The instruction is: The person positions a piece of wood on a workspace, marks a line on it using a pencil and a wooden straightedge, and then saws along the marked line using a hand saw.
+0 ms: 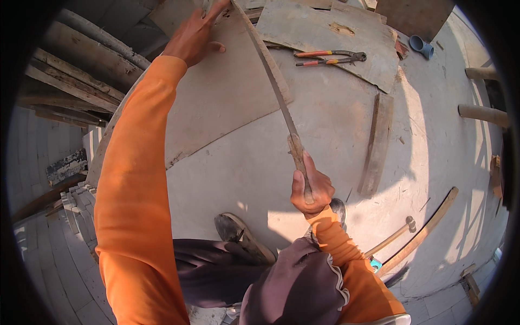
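My right hand (313, 187) grips the worn wooden handle of a hand saw (285, 108), whose long toothed blade runs up along the right edge of a large thin board (216, 105). My left hand (192, 38) rests on that board near its top, fingers apart, index finger reaching forward beside the far part of the blade.
Pliers-like cutters (330, 57) lie on another board (352, 40), near a blue pipe fitting (421, 46). At right are a loose plank (376, 146), a hammer (395, 235) and a curved timber strip (428, 227). Stacked timber (86, 54) fills the upper left. My shoe (241, 233) is below.
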A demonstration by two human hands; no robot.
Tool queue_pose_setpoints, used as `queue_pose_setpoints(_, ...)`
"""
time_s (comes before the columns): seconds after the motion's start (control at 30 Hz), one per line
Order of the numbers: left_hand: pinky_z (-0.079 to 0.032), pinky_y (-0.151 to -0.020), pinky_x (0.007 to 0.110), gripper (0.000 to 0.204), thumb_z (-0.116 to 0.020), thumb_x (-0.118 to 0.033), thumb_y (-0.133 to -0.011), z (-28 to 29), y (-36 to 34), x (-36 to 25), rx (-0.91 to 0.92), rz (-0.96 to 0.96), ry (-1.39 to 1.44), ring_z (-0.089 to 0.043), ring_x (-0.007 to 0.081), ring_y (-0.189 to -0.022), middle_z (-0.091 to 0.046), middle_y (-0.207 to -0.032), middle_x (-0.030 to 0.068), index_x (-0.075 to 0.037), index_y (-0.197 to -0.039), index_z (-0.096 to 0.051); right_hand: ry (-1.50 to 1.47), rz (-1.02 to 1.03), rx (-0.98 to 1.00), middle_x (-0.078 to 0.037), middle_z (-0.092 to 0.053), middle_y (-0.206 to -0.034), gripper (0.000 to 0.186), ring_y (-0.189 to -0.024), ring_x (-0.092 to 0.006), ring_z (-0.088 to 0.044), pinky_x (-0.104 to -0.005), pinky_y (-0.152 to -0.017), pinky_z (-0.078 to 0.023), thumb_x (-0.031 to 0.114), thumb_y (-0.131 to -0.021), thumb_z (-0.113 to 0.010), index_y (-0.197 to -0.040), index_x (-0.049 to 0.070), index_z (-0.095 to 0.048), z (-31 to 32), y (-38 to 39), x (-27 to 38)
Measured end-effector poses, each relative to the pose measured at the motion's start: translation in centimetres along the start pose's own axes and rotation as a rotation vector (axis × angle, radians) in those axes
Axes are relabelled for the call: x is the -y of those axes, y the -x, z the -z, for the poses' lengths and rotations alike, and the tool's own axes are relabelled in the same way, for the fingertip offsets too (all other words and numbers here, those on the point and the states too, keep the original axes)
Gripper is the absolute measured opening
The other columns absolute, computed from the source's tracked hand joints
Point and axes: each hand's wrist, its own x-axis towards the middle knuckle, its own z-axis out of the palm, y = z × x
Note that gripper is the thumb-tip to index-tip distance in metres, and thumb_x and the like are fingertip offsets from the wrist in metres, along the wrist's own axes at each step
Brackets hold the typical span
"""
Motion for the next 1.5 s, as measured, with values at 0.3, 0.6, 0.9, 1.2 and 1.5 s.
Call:
queue_pose_setpoints(0.3, -0.048, -0.104, 0.054, 0.107, -0.091, -0.014, -0.075, 1.1, 0.6, -0.8, 0.024, 0.059, 0.012, -0.057, 0.0504, -0.122, -0.057, -0.129, 0.0313, -0.019, -0.161, -0.026, -0.059, 0.067, -0.031, -0.013, -0.068, -0.068, 0.052, -0.045, -0.0190, -0.056, -0.0301, -0.048, -0.048, -0.003, -0.077, -0.074, -0.127, -0.015, -0.064, -0.4, -0.1, -0.3)
queue_pose_setpoints(0.6, -0.048, -0.104, 0.054, 0.107, -0.089, -0.015, -0.077, 0.2, 1.0, -0.4, 0.024, 0.088, -0.062, -0.058, 0.0503, -0.120, -0.056, -0.130, 0.0312, -0.023, -0.162, -0.025, -0.082, -0.041, -0.028, -0.022, -0.075, -0.086, 0.046, -0.059, -0.0210, -0.071, -0.0273, -0.056, -0.054, -0.005, -0.083, -0.071, -0.128, -0.013, -0.065, -1.3, -3.6, 1.3)
queue_pose_setpoints(0.9, -0.048, -0.104, 0.053, 0.107, -0.088, -0.014, -0.077, 0.6, 1.4, -1.4, 0.032, 0.110, -0.038, -0.057, 0.0500, -0.120, -0.056, -0.127, 0.0323, -0.024, -0.163, -0.025, -0.092, -0.060, -0.015, -0.027, -0.076, -0.099, 0.045, -0.067, -0.0228, -0.076, -0.0255, -0.062, -0.056, -0.004, -0.085, -0.071, -0.129, -0.012, -0.065, -2.3, -6.0, 2.0)
queue_pose_setpoints(1.2, -0.050, -0.102, 0.052, 0.106, -0.089, -0.012, -0.076, 0.5, 2.6, -1.3, -0.030, 0.057, -0.053, -0.060, 0.0505, -0.115, -0.057, -0.127, 0.0327, -0.022, -0.162, -0.027, -0.077, -0.069, -0.028, -0.027, -0.075, -0.105, 0.043, -0.070, -0.0209, -0.076, -0.0273, -0.064, -0.058, -0.004, -0.087, -0.070, -0.129, -0.013, -0.064, -1.5, -3.1, 2.2)
queue_pose_setpoints(1.5, -0.052, -0.099, 0.055, 0.097, -0.088, -0.019, -0.077, -0.3, 1.4, -0.4, -0.063, 0.093, -0.038, -0.061, 0.0467, -0.120, -0.059, -0.129, 0.0212, -0.023, -0.156, -0.031, -0.079, -0.058, -0.114, -0.020, -0.076, -0.092, 0.043, -0.057, -0.0142, -0.067, -0.0246, -0.057, -0.052, 0.000, -0.090, -0.071, -0.132, -0.008, -0.065, -3.8, -6.6, 1.8)
